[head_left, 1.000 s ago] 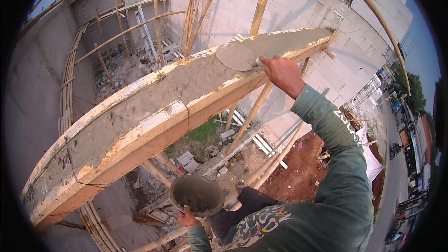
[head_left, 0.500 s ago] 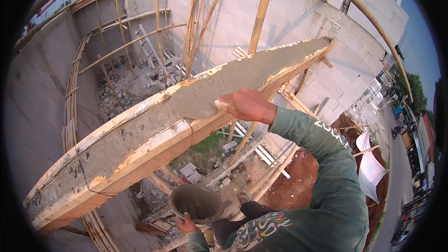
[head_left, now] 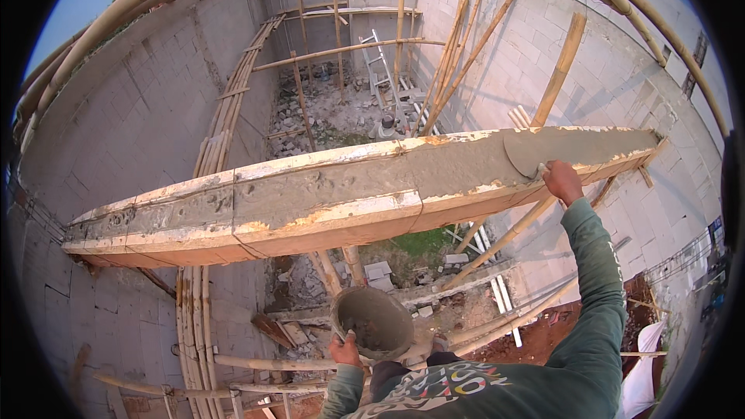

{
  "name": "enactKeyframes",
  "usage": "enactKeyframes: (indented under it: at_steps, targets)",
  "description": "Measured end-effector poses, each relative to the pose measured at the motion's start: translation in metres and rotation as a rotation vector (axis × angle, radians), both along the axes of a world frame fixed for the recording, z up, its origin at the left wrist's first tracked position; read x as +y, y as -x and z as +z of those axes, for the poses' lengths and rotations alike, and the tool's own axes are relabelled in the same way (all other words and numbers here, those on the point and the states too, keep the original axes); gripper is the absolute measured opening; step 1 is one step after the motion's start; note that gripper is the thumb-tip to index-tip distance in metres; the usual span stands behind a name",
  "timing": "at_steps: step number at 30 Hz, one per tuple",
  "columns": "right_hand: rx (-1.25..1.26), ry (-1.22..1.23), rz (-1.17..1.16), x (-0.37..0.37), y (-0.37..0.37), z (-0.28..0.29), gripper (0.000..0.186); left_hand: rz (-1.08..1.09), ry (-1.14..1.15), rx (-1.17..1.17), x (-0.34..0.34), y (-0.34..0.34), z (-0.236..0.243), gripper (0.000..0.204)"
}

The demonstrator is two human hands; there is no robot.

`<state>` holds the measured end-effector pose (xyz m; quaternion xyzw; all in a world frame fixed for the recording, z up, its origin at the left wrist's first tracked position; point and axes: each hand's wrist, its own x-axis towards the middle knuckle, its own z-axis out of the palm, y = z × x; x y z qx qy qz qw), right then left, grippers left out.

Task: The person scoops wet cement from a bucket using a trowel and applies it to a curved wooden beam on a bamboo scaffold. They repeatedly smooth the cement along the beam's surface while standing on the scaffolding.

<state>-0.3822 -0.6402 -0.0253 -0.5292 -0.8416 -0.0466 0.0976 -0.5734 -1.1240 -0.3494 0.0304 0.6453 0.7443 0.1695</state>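
My left fingers [head_left: 349, 340] are pinching the bucket [head_left: 396, 318] by its rim, below the formwork [head_left: 341, 213]'s front edge. Left-hand mortar [head_left: 310, 190]'s lumpy; trowel [head_left: 523, 154] just went from mid-formwork back toward the right end, so smoothing seems further along there. Right fingers [head_left: 555, 174] grip it, arm reaching forward.

Print: white and multicoloured lettering [head_left: 459, 377] | front of green shirt [head_left: 535, 392] | wording: not clearly legible
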Motion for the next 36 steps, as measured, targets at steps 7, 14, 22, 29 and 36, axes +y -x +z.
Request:
enactKeyframes:
  at_steps: [7,14,22,29,36]
  targets:
    - [0.044,0.033,0.426,-0.093,0.088,0.003,0.020,-0.037,-0.014,-0.104,-0.004,-0.005,0.013,0.037]
    - [0.073,-0.011,0.562,-0.113,0.123,-0.005,0.018,0.012,-0.046,-0.128,-0.003,-0.013,0.019,0.022]
    - [-0.003,-0.130,0.100,0.000,0.009,-0.008,0.020,0.012,-0.057,-0.191,-0.003,-0.009,0.018,0.037]
    - [0.007,-0.019,-0.133,0.052,-0.032,-0.007,0.024,0.000,-0.043,-0.159,0.004,-0.009,0.025,0.035]
    - [0.085,0.101,0.301,-0.056,0.057,0.000,0.021,-0.105,-0.115,-0.172,0.015,-0.006,0.021,0.032]
